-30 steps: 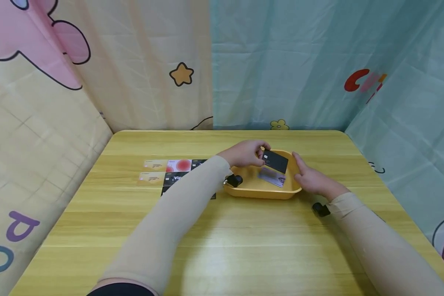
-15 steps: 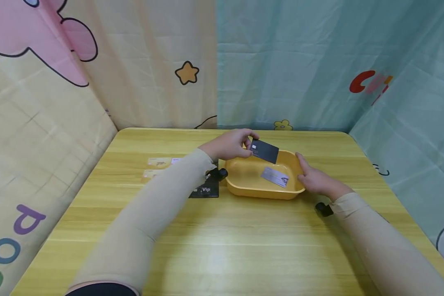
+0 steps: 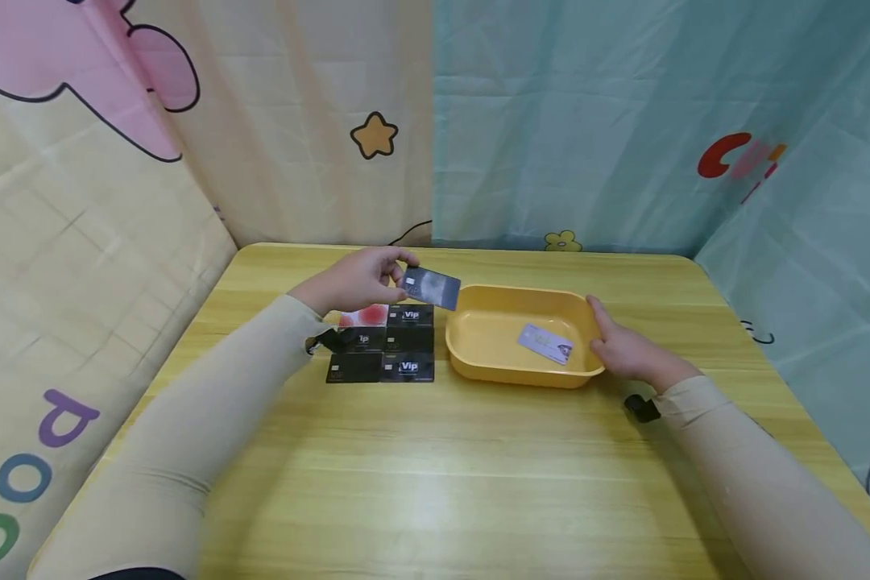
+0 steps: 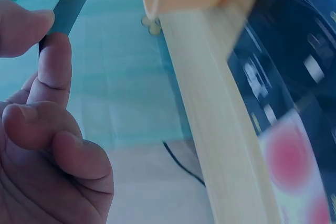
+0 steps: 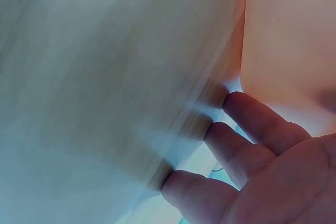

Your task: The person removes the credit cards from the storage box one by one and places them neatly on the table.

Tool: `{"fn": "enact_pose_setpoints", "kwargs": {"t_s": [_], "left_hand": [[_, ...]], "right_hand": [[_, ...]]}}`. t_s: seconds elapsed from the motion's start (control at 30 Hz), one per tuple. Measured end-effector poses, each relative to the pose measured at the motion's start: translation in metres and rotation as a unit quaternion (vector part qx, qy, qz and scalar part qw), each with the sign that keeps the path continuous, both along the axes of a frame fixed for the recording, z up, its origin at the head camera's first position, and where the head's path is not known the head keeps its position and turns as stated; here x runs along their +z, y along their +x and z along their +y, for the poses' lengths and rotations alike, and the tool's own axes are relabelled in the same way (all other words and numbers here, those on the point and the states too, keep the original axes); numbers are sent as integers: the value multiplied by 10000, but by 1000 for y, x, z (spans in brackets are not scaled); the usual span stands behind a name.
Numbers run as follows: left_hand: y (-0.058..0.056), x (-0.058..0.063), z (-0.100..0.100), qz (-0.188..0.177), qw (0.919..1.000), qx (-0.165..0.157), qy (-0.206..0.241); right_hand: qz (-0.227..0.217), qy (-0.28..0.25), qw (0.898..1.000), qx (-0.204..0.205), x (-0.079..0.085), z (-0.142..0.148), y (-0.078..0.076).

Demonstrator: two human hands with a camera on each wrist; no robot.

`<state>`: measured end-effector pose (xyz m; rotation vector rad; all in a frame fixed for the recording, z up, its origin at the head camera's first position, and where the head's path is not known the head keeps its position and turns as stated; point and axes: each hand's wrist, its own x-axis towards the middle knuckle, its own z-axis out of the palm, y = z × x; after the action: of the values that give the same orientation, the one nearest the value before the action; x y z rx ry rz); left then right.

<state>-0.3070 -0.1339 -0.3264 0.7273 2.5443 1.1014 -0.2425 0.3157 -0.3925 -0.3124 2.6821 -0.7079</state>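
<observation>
My left hand (image 3: 366,278) pinches a dark VIP card (image 3: 432,287) between thumb and fingers, above the table. In the left wrist view the card (image 4: 76,3) shows almost edge-on, gripped at one end. Beneath and beside this hand lie several cards in rows, mostly black (image 3: 409,339), one with a red circle (image 3: 365,315). A yellow plastic tray (image 3: 486,330) stands to their right, with a pale purple card (image 3: 546,344) lying in it. Against the tray's right end rests my right hand (image 3: 627,346). In the right wrist view its fingers reach out beside the tray wall (image 5: 294,35), fingertips at the table.
The wood-grain table (image 3: 406,475) reaches to printed curtains (image 3: 551,121) at the back and sides. My left forearm and wrist camera (image 3: 328,340) cover the left part of the card rows.
My left hand has carried the dark card leftward, out from over the tray to above the card rows. The right hand stays at the tray's end; the head view has shifted slightly.
</observation>
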Motion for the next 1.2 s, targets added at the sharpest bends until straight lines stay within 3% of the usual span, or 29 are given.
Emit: {"fn": "enact_pose_setpoints", "kwargs": {"t_s": [0.2,0.43,0.63,0.87,1.0,1.2], "left_hand": [[14,-10,-56,-217,9991,295,-222],[38,-29,-123,-574,9961,585,-333],[58,-47,-168,-744,9929,758,-529],[65,-61,-186,-1014,9893,840,-623],[69,-64,-188,-890,9885,907,-821],[68,-69,-189,-855,9904,729,-808]], "right_hand": [[-24,-38,10000,-14,-2,1,-2],[-57,-77,10000,17,-1,0,-2],[-47,-51,10000,42,-1,0,-3],[-136,-66,9999,-1,-2,4,-4],[-147,-112,9998,-2,-2,3,-5],[-194,-100,9998,-26,1,1,-5]]}}
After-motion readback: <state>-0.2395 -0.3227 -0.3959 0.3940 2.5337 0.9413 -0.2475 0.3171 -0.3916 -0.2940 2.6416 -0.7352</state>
